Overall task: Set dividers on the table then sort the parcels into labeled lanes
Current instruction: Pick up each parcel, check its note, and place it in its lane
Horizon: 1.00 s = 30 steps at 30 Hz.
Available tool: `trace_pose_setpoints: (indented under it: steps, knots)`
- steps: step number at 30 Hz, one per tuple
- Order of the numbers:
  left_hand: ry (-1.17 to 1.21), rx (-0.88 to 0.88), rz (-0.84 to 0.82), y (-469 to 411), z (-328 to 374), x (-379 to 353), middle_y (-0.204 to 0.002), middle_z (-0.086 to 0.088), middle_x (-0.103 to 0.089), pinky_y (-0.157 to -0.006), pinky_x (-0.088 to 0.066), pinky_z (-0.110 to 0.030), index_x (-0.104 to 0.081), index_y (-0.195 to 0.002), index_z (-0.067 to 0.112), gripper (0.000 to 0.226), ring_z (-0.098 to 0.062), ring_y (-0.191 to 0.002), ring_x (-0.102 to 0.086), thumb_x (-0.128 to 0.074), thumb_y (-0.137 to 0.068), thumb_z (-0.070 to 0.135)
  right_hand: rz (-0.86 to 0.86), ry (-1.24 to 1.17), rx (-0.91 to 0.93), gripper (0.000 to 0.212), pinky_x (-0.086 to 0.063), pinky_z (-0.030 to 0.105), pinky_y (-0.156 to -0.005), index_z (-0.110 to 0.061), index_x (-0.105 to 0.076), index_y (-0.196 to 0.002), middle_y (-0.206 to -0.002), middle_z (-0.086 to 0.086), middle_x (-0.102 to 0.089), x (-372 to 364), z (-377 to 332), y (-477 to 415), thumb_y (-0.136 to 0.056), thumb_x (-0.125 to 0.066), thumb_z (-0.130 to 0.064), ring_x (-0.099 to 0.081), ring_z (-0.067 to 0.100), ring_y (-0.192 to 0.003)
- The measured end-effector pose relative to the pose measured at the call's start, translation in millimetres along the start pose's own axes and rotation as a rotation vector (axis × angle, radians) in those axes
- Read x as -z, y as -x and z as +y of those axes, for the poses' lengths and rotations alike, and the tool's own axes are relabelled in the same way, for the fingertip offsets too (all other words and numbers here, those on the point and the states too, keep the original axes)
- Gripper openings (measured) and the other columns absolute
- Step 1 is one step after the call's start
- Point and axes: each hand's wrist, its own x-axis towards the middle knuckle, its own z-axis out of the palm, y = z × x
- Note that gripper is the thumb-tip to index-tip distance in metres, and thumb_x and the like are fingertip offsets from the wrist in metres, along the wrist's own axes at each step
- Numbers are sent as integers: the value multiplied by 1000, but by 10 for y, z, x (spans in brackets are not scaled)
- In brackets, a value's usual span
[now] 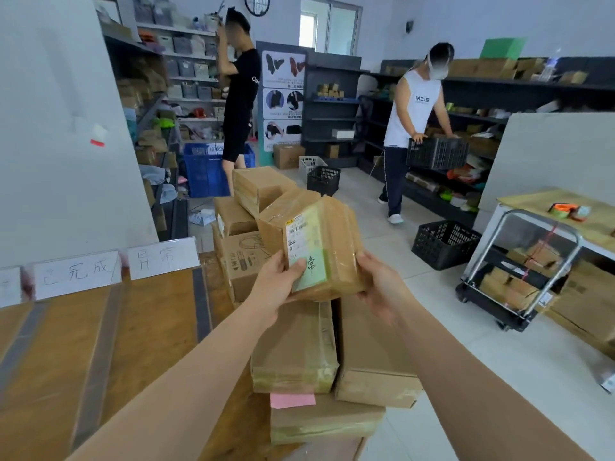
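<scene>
Cardboard wrapped in clear tape was what we had between our palms: in the head view, the only one we had, a small brown parcel (324, 251) was held up in front of us, above a loose pile of other parcels (299, 347) stacked just beside the table's right end. Our left hand (274, 284) was closed on its near left corner, thumb lying over the green sticker (311, 271) with its handwritten characters, fingers hidden underneath. Our right hand (379, 284) cupped the right edge, thumb forward, palm pressed to the side; its fingers were also out of sight behind the box. We judged the parcel light, since it sat tilted in a fairly relaxed two-handed hold, and stiff enough to keep its shape, though the glossy tape looked slippery and one top corner seemed a little crushed. Gripping it by opposite edges, with fingers under the base, seemed the safest hold; pinching the taped faces could let it slide. On the wooden table (156, 327) to our left, grey divider strips (199, 304) marked off lanes, and white label cards (163, 261) stood at the far edge. Whether the sticker's writing matched the nearest card we could not tell for sure, though the characters looked alike.
</scene>
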Motion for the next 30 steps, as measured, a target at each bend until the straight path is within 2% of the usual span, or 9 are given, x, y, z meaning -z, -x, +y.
trace_pose_setpoints:
  steps: [2,6,9,11,14,20,24,28,30]
  knots:
    - [-22,-24,43,17,-22,12,-114,5,-68,-90,-55,-47,-58,-122,22,26,-15,-103,-66,-59,-95,20,75,49,137,29,-52,16,-64,-28,-61,-127,-117,-6,-70,-72,30,11,-101,-49,-23,-65,8,-99]
    - [-34,-76,121,57,-32,5,-110,8,-67,-84,-57,-39,-53,-127,27,33,-9,-98,-65,-55,-97,13,259,285,307,25,-50,23,-88,-37,-67,-106,-112,-7,-69,-190,52,18,-102,-47,-22,-62,9,-105]
    - [-63,-97,153,89,-30,39,-119,5,-65,-72,-56,-27,-48,-137,29,42,-4,-96,-64,-53,-98,14,271,311,340,31,-49,18,-72,-25,-71,-94,-92,-6,-73,-285,39,105,-101,-46,-41,-67,9,-89]
    - [-61,-116,171,114,-31,69,-123,5,-64,-75,-57,-28,-46,-141,32,46,-7,-101,-65,-53,-98,16,174,282,307,44,-52,15,-68,-20,-71,-102,-93,-5,-74,-330,66,119,-93,-49,-57,-70,4,-84]
    - [-68,-185,208,165,-5,115,-118,7,-67,-78,-58,-29,-52,-133,37,40,-7,-101,-66,-53,-98,16,59,337,325,90,-55,38,-94,-21,-53,-135,-123,-5,-66,-414,107,142,-68,-62,-81,-65,11,-111]
    - [-29,-261,314,277,109,317,-111,10,-68,-80,-58,-30,-53,-131,35,40,-8,-99,-67,-56,-97,15,-15,353,352,59,-51,41,-99,-20,-40,-137,-125,-10,-58,-653,124,149,-87,-69,-25,-59,10,-115]
    - [-29,-250,445,353,128,545,-111,7,-68,-76,-57,-24,-60,-121,25,26,-7,-99,-66,-57,-96,18,-60,346,354,53,-52,40,-98,-20,-47,-139,-129,-4,-61,-876,216,100,-89,-67,-23,-59,12,-117]
    - [-39,-218,543,434,107,803,-112,4,-68,-87,-57,-33,-60,-120,24,23,-11,-103,-65,-56,-97,21,-112,403,370,56,-50,23,-94,-18,-44,-145,-138,-5,-54,-1169,285,60,-93,-64,-24,-53,12,-124]
    - [-23,-212,571,451,111,939,-108,9,-67,-83,-56,-28,-59,-117,29,21,-7,-100,-64,-54,-98,20,-135,399,338,57,-51,31,-99,-19,-43,-146,-140,-3,-54,-1335,343,25,-94,-63,-27,-53,14,-124]
